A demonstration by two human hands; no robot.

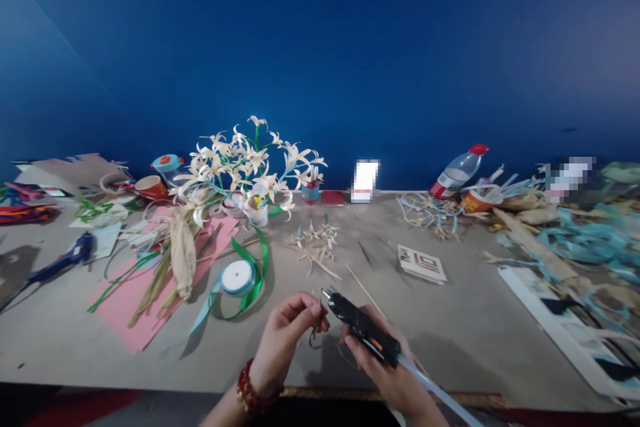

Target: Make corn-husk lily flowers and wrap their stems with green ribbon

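Note:
My right hand (387, 367) grips a black glue gun (363, 329) with a clear glue stick out of its back, its nozzle pointing up-left. My left hand (287, 337), with a red bead bracelet on the wrist, pinches a thin wire piece (316, 333) right at the nozzle tip. Both hands are near the front edge of the grey table (465, 327).
A ribbon spool (238, 277) with green ribbon lies to the left, beside a pink sheet (130, 300) with corn husks. Behind stand white husk flowers (245, 167) in cups, small husk blossoms (315, 240), a plastic bottle (457, 173), a printed card (421, 263) and a blue glue gun (60, 260).

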